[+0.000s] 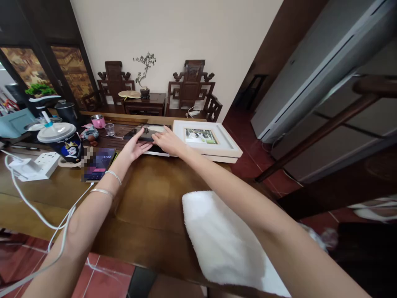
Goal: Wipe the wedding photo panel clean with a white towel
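Observation:
A dark, glossy flat panel (145, 133) lies near the far side of the wooden table, reflecting light; I cannot tell its exact kind. My left hand (138, 145) grips its near left part, thumb on top and fingers along the underside. With bent fingers, my right hand (169, 141) holds the panel's near right part. A pale edge (156, 153) shows just below the hands; what it belongs to is mostly hidden. Close to my right hand sits a white picture frame (228, 142) with a photo inside. A white towel (217, 240) lies partly under my right forearm.
To the left are a phone (99, 164) on a charging cable, a lidded cup (66, 142) with a straw, a power strip (41, 165), a pink cup (98, 121) and a small clear cup (109, 129). Carved chairs (192, 87) stand beyond the wooden table (149, 207).

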`<state>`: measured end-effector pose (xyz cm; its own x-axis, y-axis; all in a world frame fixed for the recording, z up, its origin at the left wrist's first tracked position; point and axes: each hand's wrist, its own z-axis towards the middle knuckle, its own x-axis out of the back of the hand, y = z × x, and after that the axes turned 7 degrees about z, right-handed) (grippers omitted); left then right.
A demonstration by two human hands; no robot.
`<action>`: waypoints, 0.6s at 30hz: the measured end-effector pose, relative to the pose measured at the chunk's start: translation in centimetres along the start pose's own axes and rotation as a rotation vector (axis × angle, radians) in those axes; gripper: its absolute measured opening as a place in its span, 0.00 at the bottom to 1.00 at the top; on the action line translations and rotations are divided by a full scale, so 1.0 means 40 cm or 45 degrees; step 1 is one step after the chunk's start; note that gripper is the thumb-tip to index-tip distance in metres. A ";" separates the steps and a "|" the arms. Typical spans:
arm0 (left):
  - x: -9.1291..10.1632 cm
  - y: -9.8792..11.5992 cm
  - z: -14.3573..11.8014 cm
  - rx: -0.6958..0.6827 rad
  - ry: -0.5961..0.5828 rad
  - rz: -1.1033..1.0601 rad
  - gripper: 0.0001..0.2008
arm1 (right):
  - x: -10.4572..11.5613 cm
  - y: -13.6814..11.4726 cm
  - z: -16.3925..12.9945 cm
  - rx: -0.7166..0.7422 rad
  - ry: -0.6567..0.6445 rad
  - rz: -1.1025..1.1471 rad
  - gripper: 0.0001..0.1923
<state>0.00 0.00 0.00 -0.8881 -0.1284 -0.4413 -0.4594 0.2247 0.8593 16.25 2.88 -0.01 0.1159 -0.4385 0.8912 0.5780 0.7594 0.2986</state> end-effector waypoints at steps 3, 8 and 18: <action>-0.008 -0.005 0.036 0.029 0.132 -0.149 0.08 | 0.003 -0.005 -0.001 -0.009 -0.031 0.043 0.15; -0.010 -0.013 0.062 -0.052 0.163 -0.172 0.08 | 0.071 -0.019 -0.048 -0.001 0.053 0.214 0.20; 0.010 0.103 -0.010 -0.296 0.114 -0.173 0.07 | 0.330 -0.163 -0.479 0.033 0.341 0.602 0.26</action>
<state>-2.25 0.49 3.47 -0.8093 -0.2292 -0.5409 -0.5503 -0.0265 0.8346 29.49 -17.07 3.25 0.5624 -0.1506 0.8131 0.3934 0.9136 -0.1028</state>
